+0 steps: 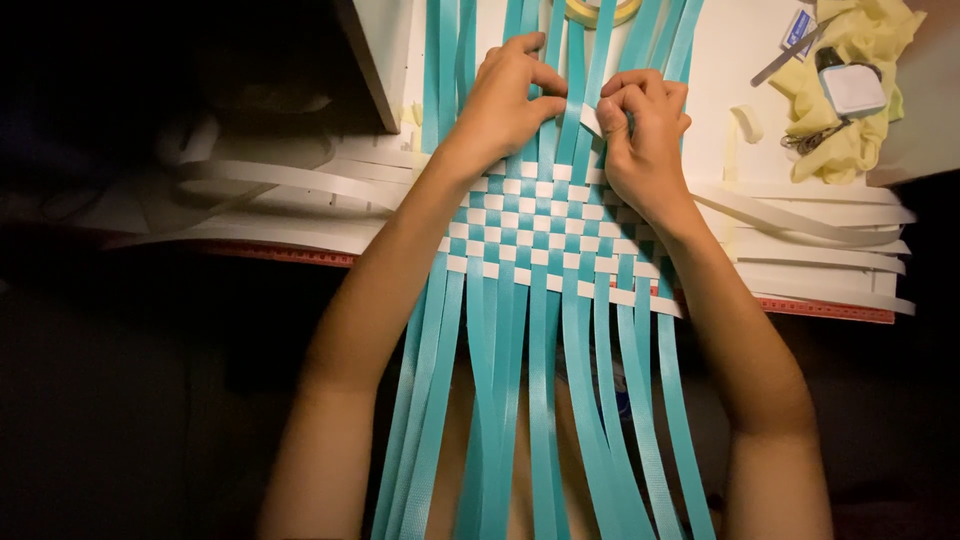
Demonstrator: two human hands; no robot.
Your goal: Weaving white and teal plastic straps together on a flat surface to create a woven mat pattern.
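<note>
1. Weaving under way at the table's near edge: left hand curled over the teal straps, fingers bent and drawn together, pressing on the upright strands at the top of the woven patch.
2. Just beside it, right hand, thumb and forefinger pinched shut on the end of a white strap between two teal strands.
3. Woven patch lying flat on the white table, a checker of teal and white squares, straddling the red table edge.
4. Running away from the patch toward the far side, teal strands passing under both hands; hanging toward the viewer, the same strands falling loose over the edge between the forearms.
5. Sticking out sideways from the patch, white crosswise strips, their free ends spread left and right across the table.
6. Lying to the left, more loose white strapping, curved, half in shadow.
7. Resting at the far edge, partly under the teal strands, a roll of tape.
8. Heaped at the far right, well apart from the hands, a yellow cloth with a small white-capped bottle on top; contents of the bottle impossible to tell.
9. Beside the cloth, a thin grey tool and a small blue-and-white packet, too small to identify further.
</note>
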